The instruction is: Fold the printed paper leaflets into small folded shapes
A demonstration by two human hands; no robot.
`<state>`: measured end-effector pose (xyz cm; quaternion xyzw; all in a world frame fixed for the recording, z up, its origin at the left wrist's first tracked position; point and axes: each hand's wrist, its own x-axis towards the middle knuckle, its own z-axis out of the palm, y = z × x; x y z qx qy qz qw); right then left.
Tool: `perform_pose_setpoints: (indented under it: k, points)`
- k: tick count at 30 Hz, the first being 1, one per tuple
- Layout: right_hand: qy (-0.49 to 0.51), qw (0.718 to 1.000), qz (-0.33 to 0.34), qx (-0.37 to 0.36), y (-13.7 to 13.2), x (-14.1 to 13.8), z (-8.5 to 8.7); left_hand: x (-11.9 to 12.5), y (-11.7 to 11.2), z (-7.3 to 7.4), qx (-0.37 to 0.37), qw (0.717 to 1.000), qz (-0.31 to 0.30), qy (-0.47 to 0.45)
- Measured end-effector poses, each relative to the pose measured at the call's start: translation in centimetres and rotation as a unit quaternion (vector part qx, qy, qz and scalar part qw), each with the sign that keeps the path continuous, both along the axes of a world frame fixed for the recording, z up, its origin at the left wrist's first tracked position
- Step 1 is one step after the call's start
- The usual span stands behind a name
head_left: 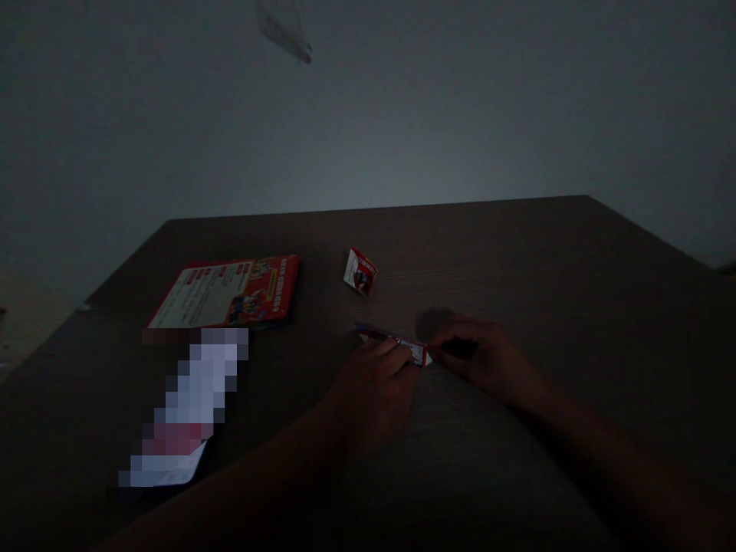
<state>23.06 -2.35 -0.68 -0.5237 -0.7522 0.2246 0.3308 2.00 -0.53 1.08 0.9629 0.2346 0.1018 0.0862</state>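
Near the middle of the table, my left hand [382, 387] is closed over a folded piece of printed paper [417, 353] with red, white and blue on it. The fingers hide most of that paper. My right hand [483, 349] pinches the paper's right end between thumb and fingertip. Farther back lies a small folded red and white paper piece [361, 272], apart from both hands. The dim light leaves the print on the paper hard to make out.
At the left lies a red and cream printed booklet or box [224, 291]. In front of it is a bright-screened phone [195, 399], mostly blurred out. The brown table [488, 245] ends at a pale wall [402, 115], where a clear plastic piece [283, 31] hangs.
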Motion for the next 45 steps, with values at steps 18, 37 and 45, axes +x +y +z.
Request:
perform_pose_setpoints:
  k: [18,37,45]
  points:
    - [0.003,0.999,0.026,0.027,0.1,0.2,0.0,-0.5,-0.5,0.7,0.048,0.998,0.02,-0.039]
    - [-0.003,0.999,0.02,0.027,-0.1,0.7,-0.3,-1.3,0.7,1.0,0.001,0.998,0.054,-0.016]
    - [0.0,1.0,0.019,0.02,-0.4,0.6,-0.2,-1.5,1.1,0.3,-0.019,0.999,0.05,-0.003]
